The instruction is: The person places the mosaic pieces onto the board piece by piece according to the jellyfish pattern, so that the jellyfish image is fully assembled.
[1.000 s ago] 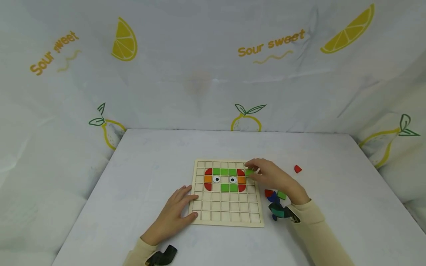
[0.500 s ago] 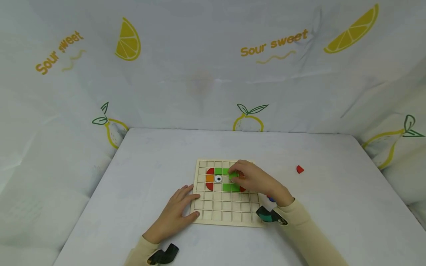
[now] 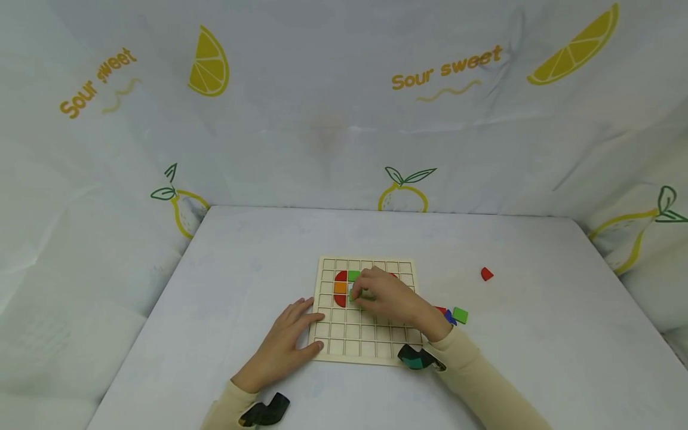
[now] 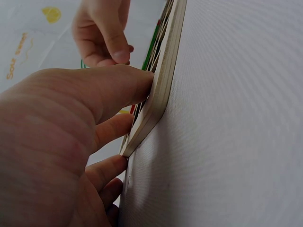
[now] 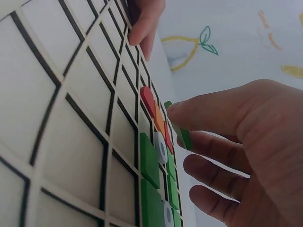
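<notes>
Green tile (image 5: pixel 184 138): pinched between thumb and index finger of the right hand (image 3: pixel 389 298), over the left part of the grid board (image 3: pixel 352 346), on the near side of the left eye piece (image 5: pixel 161 147). Right wrist view shows it as a thin slip, tilted, one end at the thumb tip; there it looks raised off the board, though contact cannot be settled. Foreshortened, so any long axis cannot be told.

Board lies flat, nearly square, sides running near to far, near edge roughly left to right.

Left hand (image 3: pixel 282 343) grasps nothing; fingers spread, pointing far and right, thumb and fingertips touching the board's left margin.

Along the pattern's left end, far to near: upper red piece (image 3: pixel 341 276), orange piece (image 3: pixel 340 288), lower red piece (image 3: pixel 340 301), the reds with rounded sides facing left. Much of the rest is hidden by the right hand in the head view.

Just right of the board: loose green square (image 3: pixel 460 315), beside blue piece (image 3: pixel 450 317). Farther right and far: lone red wedge (image 3: pixel 487 273).
</notes>
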Available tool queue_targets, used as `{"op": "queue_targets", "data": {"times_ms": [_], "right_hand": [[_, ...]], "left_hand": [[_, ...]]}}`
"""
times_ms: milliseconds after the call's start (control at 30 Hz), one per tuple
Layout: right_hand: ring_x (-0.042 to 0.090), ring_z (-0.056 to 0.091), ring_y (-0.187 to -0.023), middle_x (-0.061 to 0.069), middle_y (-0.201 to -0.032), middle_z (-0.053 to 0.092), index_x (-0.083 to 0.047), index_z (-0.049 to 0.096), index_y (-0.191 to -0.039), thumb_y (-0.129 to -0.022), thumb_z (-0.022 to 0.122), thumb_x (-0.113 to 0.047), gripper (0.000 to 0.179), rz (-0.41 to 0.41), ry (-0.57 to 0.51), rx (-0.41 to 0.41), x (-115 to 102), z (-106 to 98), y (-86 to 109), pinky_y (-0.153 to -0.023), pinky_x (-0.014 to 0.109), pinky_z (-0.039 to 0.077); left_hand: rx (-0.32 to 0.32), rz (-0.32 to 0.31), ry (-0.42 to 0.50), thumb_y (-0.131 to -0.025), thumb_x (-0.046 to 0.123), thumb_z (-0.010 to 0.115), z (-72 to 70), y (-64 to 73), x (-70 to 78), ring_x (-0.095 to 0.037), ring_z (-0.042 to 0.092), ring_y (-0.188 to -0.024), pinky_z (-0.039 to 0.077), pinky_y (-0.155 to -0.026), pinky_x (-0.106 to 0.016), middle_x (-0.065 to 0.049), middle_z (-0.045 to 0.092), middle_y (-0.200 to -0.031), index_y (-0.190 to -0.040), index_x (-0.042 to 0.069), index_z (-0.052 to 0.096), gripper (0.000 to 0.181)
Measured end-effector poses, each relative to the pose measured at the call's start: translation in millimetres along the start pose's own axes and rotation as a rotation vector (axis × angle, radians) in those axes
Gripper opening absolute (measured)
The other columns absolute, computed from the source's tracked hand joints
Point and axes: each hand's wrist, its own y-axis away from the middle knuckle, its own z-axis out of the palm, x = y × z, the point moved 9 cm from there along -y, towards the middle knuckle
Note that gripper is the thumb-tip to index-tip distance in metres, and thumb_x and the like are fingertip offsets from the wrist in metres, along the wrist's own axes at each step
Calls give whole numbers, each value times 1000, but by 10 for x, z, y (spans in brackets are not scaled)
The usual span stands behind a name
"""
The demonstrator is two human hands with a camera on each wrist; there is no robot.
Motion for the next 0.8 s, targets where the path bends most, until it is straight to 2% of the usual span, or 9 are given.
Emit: {"op": "queue_targets", "data": {"times_ms": [300, 600, 800], "right_hand": [[15, 57, -101, -7, -102, 70, -20, 71, -89, -92, 73, -14, 7, -55, 51, 2, -87, 80, 5, -92, 36, 52], [15, 56, -105, -7, -106, 70, -21, 74, -91, -92, 74, -16, 5, -41, 106, 0, -74, 122, 7, -90, 33, 55], [16, 58, -106, -6, -107, 70, -20, 77, -93, -93, 73, -18, 4, -47, 157, 14, -101, 132, -2, -89, 32, 56]], "left_hand": [[22, 25, 1, -90, 26, 74, -11, 1, 24, -36, 27, -154, 23, -123, -63, -10, 38, -162, -137, 17, 61, 49], [-14, -10, 0, -91, 28, 73, 6, -6, -2, -33, 23, -156, 21, -125, -60, -8, 35, -164, -139, 18, 60, 50], [-7, -8, -5, -90, 27, 74, -1, -7, 1, -34, 24, -156, 21, -124, -61, -9, 36, -164, -138, 17, 60, 50]]}}
